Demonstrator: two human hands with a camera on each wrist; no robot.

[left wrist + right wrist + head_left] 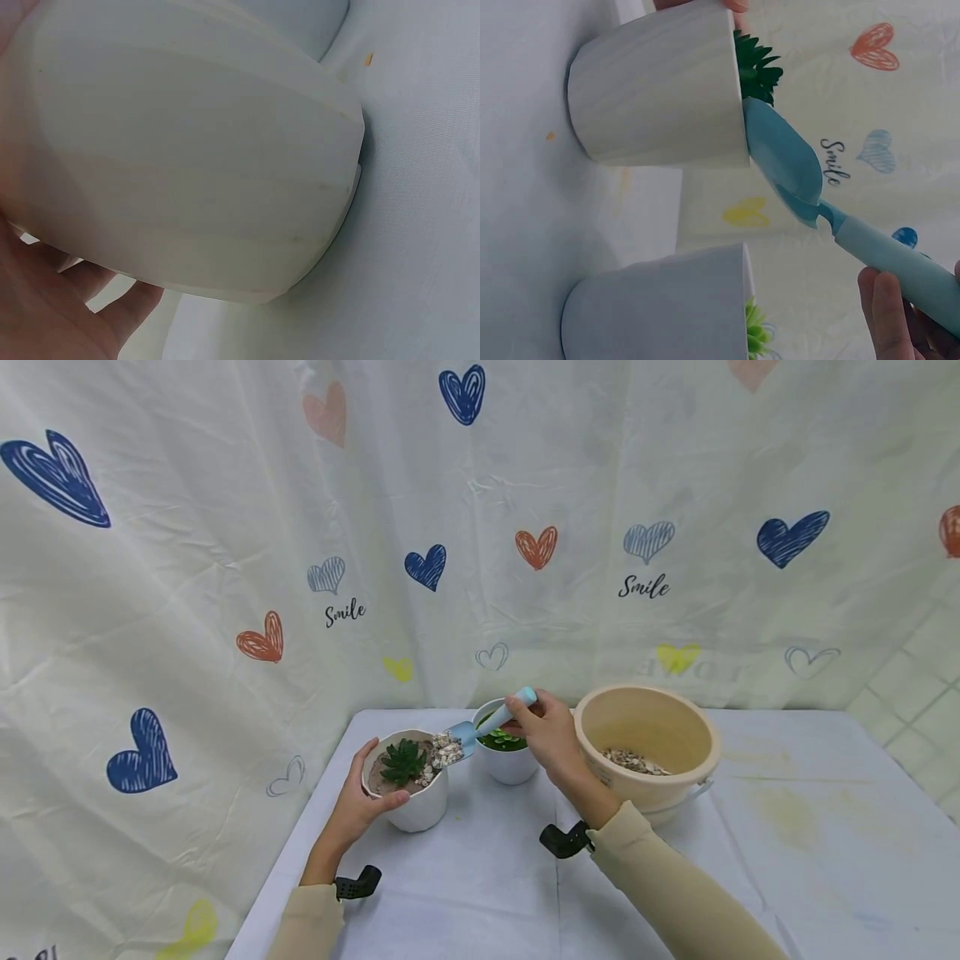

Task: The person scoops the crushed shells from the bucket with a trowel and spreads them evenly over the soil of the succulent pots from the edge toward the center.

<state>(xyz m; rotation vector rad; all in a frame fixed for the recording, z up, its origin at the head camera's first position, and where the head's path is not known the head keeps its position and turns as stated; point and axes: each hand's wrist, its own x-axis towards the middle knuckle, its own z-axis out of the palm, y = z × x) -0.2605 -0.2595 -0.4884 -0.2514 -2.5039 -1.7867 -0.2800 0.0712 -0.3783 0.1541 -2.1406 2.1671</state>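
Observation:
A dark green succulent [403, 762] stands in a white pot [420, 810] at the left of the table. My left hand [358, 797] grips that pot round its side, thumb at the near rim; the left wrist view shows fingers under the pot's wall [195, 150]. In my right hand [551, 735] is the handle of a light blue trowel [787, 154]. Its blade tilts down to the pot's right rim, loaded with pale chips [447, 750]. Similar chips lie on the soil beside the succulent. The right wrist view shows the blade's tip at the rim.
Behind the trowel is a second white pot [508, 768] with a light green succulent [501, 742]. To the right stands a beige bucket [708, 760] with pale chips [633, 762] at its bottom. A heart-printed curtain [480, 485] hangs behind the white-covered table [795, 860].

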